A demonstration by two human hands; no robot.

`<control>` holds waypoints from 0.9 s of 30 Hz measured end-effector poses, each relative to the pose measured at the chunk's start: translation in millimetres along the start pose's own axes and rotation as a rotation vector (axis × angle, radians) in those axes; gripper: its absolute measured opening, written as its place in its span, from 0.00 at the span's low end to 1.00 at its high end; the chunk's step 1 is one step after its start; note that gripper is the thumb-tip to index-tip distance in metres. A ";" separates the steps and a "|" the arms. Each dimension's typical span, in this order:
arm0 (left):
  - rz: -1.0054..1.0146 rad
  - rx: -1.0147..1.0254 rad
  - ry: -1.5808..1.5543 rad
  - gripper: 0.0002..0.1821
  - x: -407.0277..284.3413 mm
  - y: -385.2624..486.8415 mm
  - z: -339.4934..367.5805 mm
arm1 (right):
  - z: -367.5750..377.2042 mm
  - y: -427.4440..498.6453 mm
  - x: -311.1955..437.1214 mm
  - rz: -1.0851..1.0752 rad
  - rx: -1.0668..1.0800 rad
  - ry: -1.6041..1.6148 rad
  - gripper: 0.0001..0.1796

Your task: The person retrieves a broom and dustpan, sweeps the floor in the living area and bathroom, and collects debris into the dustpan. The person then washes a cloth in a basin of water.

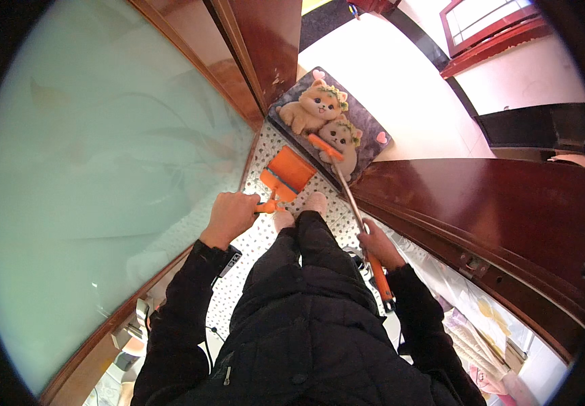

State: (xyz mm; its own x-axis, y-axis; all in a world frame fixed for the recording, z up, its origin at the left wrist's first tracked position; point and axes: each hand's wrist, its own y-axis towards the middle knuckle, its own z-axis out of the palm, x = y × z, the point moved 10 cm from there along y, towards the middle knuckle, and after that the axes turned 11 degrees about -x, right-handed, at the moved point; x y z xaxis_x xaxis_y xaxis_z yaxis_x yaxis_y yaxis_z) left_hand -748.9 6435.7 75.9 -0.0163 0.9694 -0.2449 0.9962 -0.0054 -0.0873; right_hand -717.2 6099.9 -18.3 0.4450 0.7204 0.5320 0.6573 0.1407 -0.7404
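Observation:
My left hand point(232, 215) is closed on the orange handle of a dustpan point(288, 172); its orange pan lies ahead of my feet, over the spotted floor. My right hand point(379, 243) grips the long pole of a small broom or brush point(351, 192), with metal shaft and orange grip. The orange head of that tool is over a dark floor mat point(366, 119) printed with two puppies and hearts. Whether the head touches the mat is hard to tell.
A frosted glass door panel point(115, 152) stands on the left. On the right is a dark red wooden door point(490, 208) with a metal latch. Spotted floor tiles point(236, 294) lie underfoot, and a bright pale floor point(399, 86) stretches beyond the mat.

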 end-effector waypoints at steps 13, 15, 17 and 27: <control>-0.061 0.205 -0.124 0.10 17.7 -3.7 8.0 | 35.2 -12.0 -11.7 0.082 0.149 0.090 0.31; -0.063 0.257 -0.164 0.14 16.7 -8.4 12.7 | 18.2 -22.8 -18.2 0.167 0.145 0.168 0.32; -0.078 0.313 -0.266 0.17 13.0 -12.9 17.1 | 7.0 -12.5 -11.0 0.057 0.051 0.134 0.27; -0.122 0.421 -0.315 0.20 1.8 -11.8 25.8 | 51.4 -0.1 -26.6 0.089 0.169 0.078 0.29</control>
State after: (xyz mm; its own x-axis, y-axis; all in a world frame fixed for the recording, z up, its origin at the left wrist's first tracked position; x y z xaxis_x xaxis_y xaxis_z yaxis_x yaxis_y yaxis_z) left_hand -762.9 6431.2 51.6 -0.2192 0.8488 -0.4811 0.8657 -0.0582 -0.4972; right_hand -760.3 6115.6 -53.4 0.5471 0.6811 0.4866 0.5048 0.1953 -0.8408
